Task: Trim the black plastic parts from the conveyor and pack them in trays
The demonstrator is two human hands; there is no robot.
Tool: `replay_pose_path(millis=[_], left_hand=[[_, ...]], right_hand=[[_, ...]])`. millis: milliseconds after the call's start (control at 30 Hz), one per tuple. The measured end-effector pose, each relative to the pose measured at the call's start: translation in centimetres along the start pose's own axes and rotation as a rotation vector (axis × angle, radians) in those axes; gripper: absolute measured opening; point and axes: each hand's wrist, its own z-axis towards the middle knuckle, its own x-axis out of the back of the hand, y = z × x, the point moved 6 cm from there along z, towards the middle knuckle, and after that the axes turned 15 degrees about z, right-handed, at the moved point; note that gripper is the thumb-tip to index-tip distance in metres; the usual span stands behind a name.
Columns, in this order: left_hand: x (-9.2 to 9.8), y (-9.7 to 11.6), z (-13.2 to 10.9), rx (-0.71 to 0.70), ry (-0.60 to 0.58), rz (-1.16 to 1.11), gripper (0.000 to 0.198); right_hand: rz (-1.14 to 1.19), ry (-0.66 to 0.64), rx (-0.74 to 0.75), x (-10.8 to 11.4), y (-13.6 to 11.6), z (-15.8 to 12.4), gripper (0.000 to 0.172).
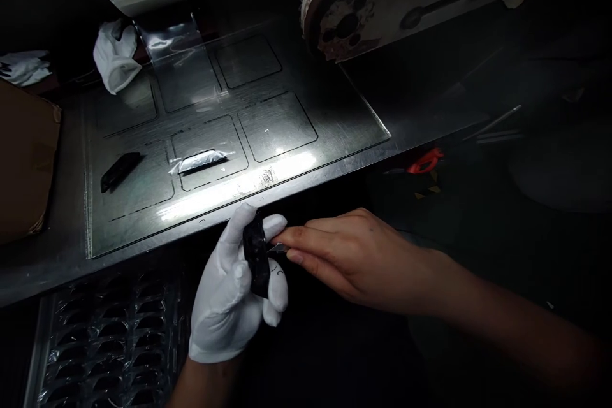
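In a white cloth glove, my left hand (222, 299) grips a small black plastic part (257, 255) just off the bench's front edge. My bare right hand (356, 255) pinches a small pointed metal blade (278, 248) between thumb and forefinger; its handle is hidden. The blade's tip points at the part's side, and I cannot tell whether they touch. Behind my hands, a similar black part (120, 170) lies on the metal bench (329, 121). Beside it sits a part wrapped in clear film (203, 160).
A machine arm (406, 6) overhangs the bench at the upper right. White gloves (115, 56) and a cardboard box (29, 162) are on the left. Below the bench stands a tray (109, 344) of wrapped black parts. Something with red handles (425, 160) lies lower right.
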Motion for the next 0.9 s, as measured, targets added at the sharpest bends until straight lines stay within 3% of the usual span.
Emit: replay_pose_path(millis=[167,433,600,667,800,900], left_hand=[[0.0,-0.1,0.1,-0.001,0.030,-0.045,0.039],[-0.3,0.2,0.3,-0.037,0.001,-0.026,0.039],[0.0,-0.2,0.2,-0.012,0.024,-0.044,0.039],[0.1,-0.1,0.3,-0.017,0.035,-0.040,0.040],[0.2,0.5,0.3,-0.037,0.101,0.057,0.046],[0.4,0.9,0.2,-0.023,0.151,0.130,0.051]], right_hand=[[-0.012,-0.013,0.056,-0.6,-0.5,-0.1,0.032],[0.014,0.087,-0.011,-0.1,0.1,-0.1,0.032],[0.047,-0.048,0.037,-0.7,-0.1,-0.1,0.031],[0.116,-0.031,0.054,0.2,-0.2,-0.1,0.030],[0.165,0.159,0.042,3.6,-0.1,0.0,0.034],[0.066,0.157,0.066,4.8,-0.5,0.4,0.038]])
